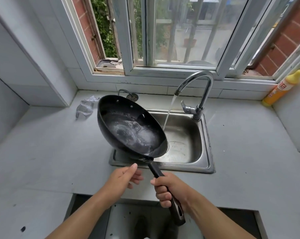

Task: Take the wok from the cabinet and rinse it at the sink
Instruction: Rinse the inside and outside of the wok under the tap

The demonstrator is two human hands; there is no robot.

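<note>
While our right hand (170, 188) grips the handle, the wok (131, 128) tilts up-left from it, left of the stream (169, 114), with our left hand (124, 176) loosely curled and holding nothing.

A white-framed sliding window (180, 40) spans the top of the frame, daylight coming through its panes — a red brick wall (287, 37) shows at its far right, green foliage (102, 26) at upper left. Below, a pale grey stone countertop (50, 144) flecked with dark spots fills the middle. A white wall (12, 49) rises at left; a yellow plastic bottle (280, 90) stands at the right edge.
</note>
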